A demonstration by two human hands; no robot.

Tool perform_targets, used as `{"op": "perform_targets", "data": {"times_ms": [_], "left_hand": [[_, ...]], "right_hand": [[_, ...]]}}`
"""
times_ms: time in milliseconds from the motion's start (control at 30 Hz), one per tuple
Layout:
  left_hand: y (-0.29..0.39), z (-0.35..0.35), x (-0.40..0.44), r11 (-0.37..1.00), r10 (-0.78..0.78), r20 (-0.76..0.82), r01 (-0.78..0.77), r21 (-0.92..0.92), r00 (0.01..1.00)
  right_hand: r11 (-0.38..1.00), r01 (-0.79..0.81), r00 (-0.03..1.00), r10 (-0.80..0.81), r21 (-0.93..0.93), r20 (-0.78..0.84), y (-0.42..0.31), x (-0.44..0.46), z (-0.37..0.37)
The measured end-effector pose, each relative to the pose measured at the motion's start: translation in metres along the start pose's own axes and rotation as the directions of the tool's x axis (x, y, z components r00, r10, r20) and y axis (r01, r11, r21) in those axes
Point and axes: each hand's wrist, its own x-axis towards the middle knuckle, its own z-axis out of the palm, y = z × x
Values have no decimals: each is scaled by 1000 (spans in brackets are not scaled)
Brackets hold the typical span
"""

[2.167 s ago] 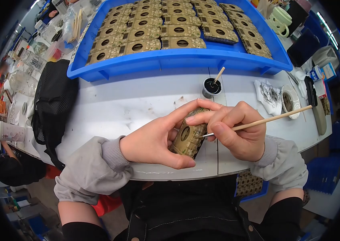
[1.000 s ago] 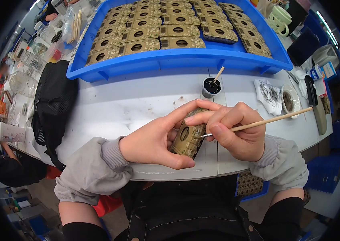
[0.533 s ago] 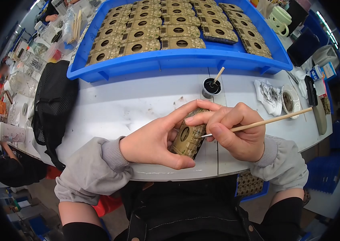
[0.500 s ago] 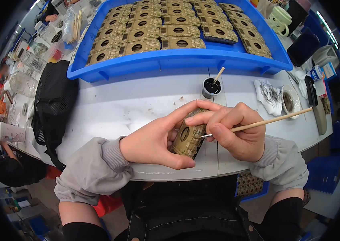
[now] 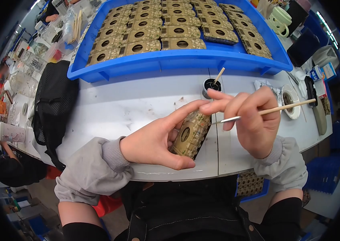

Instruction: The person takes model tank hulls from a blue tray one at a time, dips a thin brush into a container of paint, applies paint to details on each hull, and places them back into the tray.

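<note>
My left hand [image 5: 158, 138] is closed round the sides of a camouflage model tank hull [image 5: 191, 136], which is tilted above the white table, its round turret opening facing up. Between the thumb and fingers of my right hand [image 5: 256, 120] is a thin paintbrush [image 5: 276, 109] with a pale wooden handle. The brush tip is close to the hull's right edge; I cannot tell whether it touches. My right index finger reaches to the far end of the hull, near my left fingertips. Just beyond stands a small cup of black paint [image 5: 211, 85] with a stick in it.
A blue tray [image 5: 178, 60] with rows of similar hulls spans the back of the table [image 5: 109, 104]. A black mesh bag [image 5: 55, 104] lies at left, near a paper cup [image 5: 11, 132]. At right are a stained tissue [image 5: 267, 86] and a white dish [image 5: 296, 102].
My right hand has moved up and to the right with the paintbrush, drawing the tip away from the hull's top surface. My left hand and the hull stay nearly still.
</note>
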Motion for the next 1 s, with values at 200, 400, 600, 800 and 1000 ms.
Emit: {"op": "perform_targets", "data": {"times_ms": [200, 400, 600, 800, 1000], "left_hand": [[2, 0, -4, 997, -68, -27, 69, 46, 997], [5, 1, 0, 992, -100, -13, 101, 73, 995], [3, 1, -5, 994, -45, -26, 47, 100, 999], [8, 5, -4, 994, -100, -29, 102, 46, 995], [14, 7, 1, 985, -99, -59, 106, 136, 993]], "right_hand": [[884, 461, 887, -461, 74, -24, -35, 38, -22], [872, 489, 872, -489, 25, -6, -61, -1, -10], [833, 552, 830, -552, 24, 76, -55, 36, -11], [853, 521, 852, -518, -23, 71, -61, 25, -10], [837, 537, 841, -520, -108, 150, -67, 32, -16]]}}
